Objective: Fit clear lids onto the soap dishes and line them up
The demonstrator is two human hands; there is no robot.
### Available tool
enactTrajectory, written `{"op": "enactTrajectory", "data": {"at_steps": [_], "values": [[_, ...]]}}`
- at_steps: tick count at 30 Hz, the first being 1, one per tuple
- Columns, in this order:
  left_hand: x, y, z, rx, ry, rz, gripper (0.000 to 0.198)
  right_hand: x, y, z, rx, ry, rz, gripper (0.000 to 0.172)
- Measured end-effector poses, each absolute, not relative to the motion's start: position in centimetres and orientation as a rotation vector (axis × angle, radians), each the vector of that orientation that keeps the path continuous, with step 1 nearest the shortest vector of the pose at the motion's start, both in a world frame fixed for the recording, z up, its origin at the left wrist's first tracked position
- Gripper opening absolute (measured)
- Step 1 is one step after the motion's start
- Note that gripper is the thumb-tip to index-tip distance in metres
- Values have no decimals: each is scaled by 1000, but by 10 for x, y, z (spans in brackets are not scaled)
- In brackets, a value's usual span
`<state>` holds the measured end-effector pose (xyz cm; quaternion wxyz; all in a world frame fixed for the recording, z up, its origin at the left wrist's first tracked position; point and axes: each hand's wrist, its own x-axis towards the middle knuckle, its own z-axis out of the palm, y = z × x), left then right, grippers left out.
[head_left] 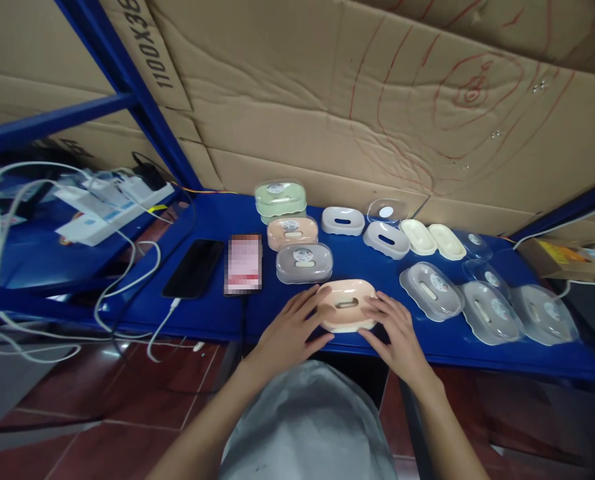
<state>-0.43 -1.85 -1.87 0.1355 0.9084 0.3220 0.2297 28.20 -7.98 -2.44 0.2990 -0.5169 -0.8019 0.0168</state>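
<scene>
A peach soap dish point(348, 293) with a slot in its middle lies at the front edge of the blue shelf, held between both hands. My left hand point(297, 325) grips its left end, fingers over the rim and thumb low at the front. On the opposite end, my right hand point(390, 327) closes its fingers and thumb round the rim. Just behind stand a lidded grey soap dish point(304, 265), a lidded peach one point(292, 233) and a lidded green one point(280, 199). A lidded grey dish point(431, 291) sits right of my right hand.
Open grey dishes point(342, 221), cream pieces point(418, 237) and a clear lid point(388, 211) lie at the back. More lidded dishes point(492, 313) are at the right. Two phones point(193, 269) lie left; power strips point(112, 207) and white cables point(127, 267) crowd the far left. Cardboard point(287, 100) stands behind.
</scene>
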Motion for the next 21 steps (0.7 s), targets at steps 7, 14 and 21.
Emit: {"op": "enactTrajectory", "data": {"at_steps": [7, 14, 21], "values": [[0, -17, -13, 2681, 934, 566, 37, 282, -76, -23, -1337, -2125, 35, 45], [2, -18, -15, 2674, 973, 575, 33, 276, -83, -19, -1367, -2243, -71, 41], [-3, -17, -14, 2591, 947, 606, 33, 329, 3, 46, -1406, -2289, -179, 43]]}}
